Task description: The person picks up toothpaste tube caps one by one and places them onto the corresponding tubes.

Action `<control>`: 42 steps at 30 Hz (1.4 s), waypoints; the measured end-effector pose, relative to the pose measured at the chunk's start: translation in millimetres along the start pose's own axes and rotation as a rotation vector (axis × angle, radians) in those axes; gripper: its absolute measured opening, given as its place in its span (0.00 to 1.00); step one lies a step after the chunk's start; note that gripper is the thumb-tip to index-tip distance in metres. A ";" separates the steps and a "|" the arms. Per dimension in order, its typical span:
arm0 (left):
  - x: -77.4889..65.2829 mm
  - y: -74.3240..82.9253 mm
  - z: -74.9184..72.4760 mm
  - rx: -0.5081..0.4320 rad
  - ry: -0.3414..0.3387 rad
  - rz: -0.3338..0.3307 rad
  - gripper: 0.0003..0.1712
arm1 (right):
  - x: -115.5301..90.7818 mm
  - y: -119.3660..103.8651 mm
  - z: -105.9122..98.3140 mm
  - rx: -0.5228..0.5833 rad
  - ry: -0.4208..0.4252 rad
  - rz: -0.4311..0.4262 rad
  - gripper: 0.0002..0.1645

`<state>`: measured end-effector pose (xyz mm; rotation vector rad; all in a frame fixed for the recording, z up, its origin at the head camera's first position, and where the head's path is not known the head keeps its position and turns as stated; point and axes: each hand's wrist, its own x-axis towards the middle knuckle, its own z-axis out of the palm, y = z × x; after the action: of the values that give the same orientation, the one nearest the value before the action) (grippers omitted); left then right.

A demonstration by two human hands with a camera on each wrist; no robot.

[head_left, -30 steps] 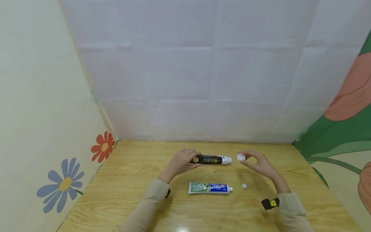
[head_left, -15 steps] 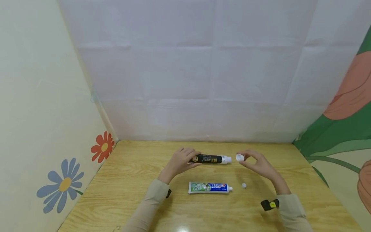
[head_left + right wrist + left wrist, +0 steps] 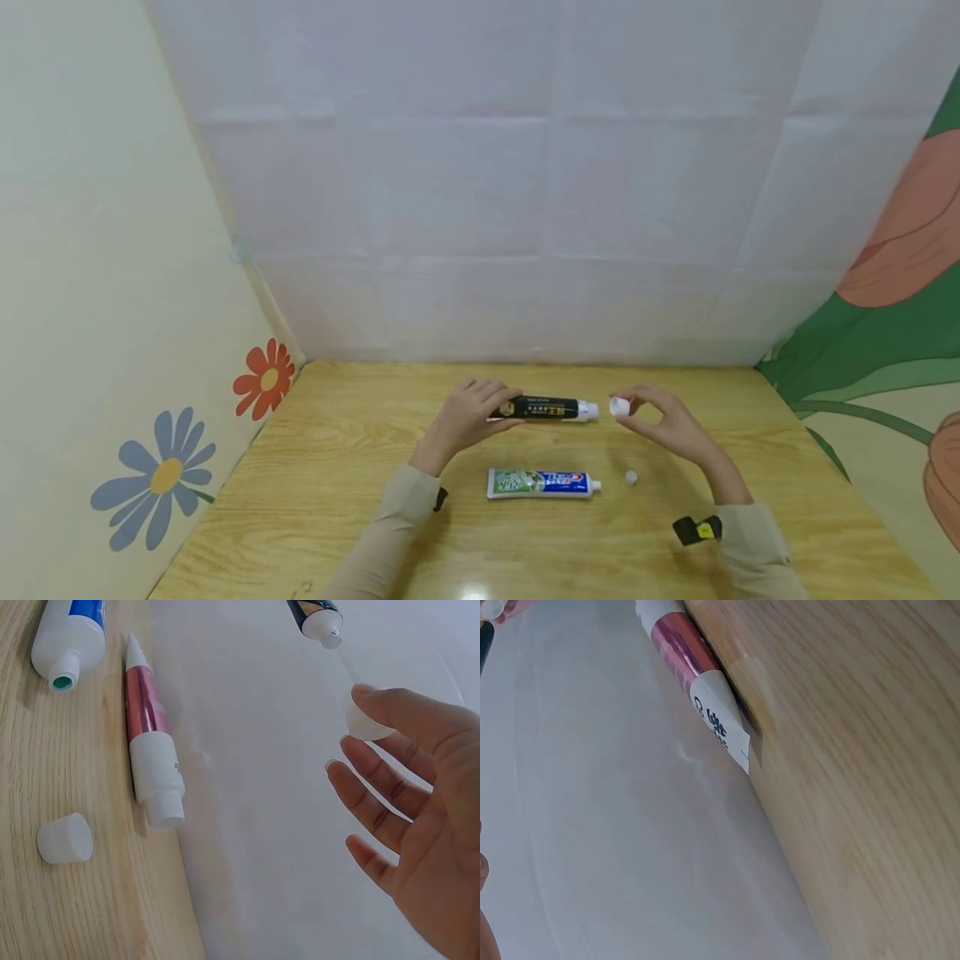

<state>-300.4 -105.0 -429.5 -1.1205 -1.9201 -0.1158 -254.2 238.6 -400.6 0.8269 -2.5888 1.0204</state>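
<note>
My left hand (image 3: 467, 419) grips the rear of a black toothpaste tube (image 3: 546, 408), whose bare white nozzle (image 3: 330, 636) points right. Between thumb and fingertips, my right hand (image 3: 667, 423) pinches a white cap (image 3: 619, 407). A small gap separates the cap from that nozzle. Nearer me lies a blue and green toothpaste tube (image 3: 542, 483), uncapped, with a small white cap (image 3: 631, 477) on the table beside its mouth. Both wrist views show a pink and white tube (image 3: 150, 720) on the table; the head view hides it. Only fingertips of the left hand show in its wrist view.
The wooden table (image 3: 360, 392) ends at a pale cloth backdrop (image 3: 450, 317). A wall with painted flowers (image 3: 167, 477) stands at the left, and a painted green panel (image 3: 885, 367) at the right.
The right hand has shifted slightly left, bringing the cap a little closer to the black tube's nozzle. The cap's opening has turned more toward the nozzle. The left hand holds nearly still.
</note>
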 end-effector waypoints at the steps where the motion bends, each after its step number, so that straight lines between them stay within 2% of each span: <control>1: 0.3 0.2 0.2 0.000 0.004 -0.002 0.28 | 0.2 -4.9 -1.2 0.001 0.001 -0.008 0.19; 7: 1.8 1.1 1.4 -0.005 0.038 -0.005 0.30 | 1.1 -37.2 -9.7 0.005 -0.001 -0.025 0.20; 10: 2.8 1.7 0.5 -0.003 0.055 -0.001 0.28 | 1.9 -36.1 -8.7 0.000 0.003 -0.037 0.20; 14: 5.0 3.3 -0.9 -0.011 0.085 0.002 0.27 | 2.5 -19.4 -1.9 -0.016 0.014 -0.042 0.21; 17: 6.8 4.6 -2.1 -0.018 0.100 0.002 0.28 | 2.3 -9.1 2.2 -0.011 0.019 -0.041 0.22; 21: 8.0 5.8 -2.4 -0.024 0.108 0.002 0.31 | 2.5 -7.6 3.8 0.009 0.020 -0.044 0.22; 25: 7.3 6.7 -1.2 -0.014 0.118 0.005 0.33 | 2.5 -13.2 4.5 0.012 0.021 -0.042 0.22; 33: 8.6 9.9 -0.4 -0.027 0.140 0.003 0.32 | 3.8 -49.3 -5.8 0.023 0.010 -0.043 0.20; 37: 11.1 11.6 -1.8 -0.029 0.142 -0.005 0.31 | 5.7 -55.5 -7.4 0.027 0.008 -0.043 0.21; 42: 14.2 13.6 -3.0 -0.040 0.155 -0.005 0.32 | 6.6 -57.3 -7.4 0.047 0.022 -0.086 0.20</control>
<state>-291.3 -89.1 -421.9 -1.1007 -1.7897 -0.2377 -226.0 206.7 -361.0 0.9254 -2.4967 1.0628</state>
